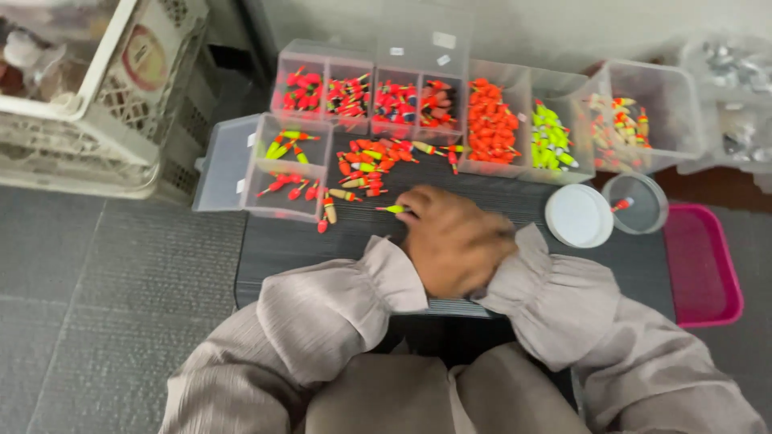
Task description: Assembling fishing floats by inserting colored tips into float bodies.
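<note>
Nearest the camera, two grey sleeves (322,321) are seen meeting over a dark ribbed table (297,241). The left hand (450,241) is laid on top, fingers curled, and a small yellow-green float (394,209) is pinched at its fingertips, just above the table. The right hand (494,269) is almost wholly covered by the left; whether it is closed or spread cannot be told. Beside them, to the right, a white round lid (577,215) and a clear round cup (637,202) are set. Just beyond the fingertips a loose heap of floats (370,165) is scattered. Farthest off, clear boxes (490,120) of sorted red, orange and yellow floats are lined up.
</note>
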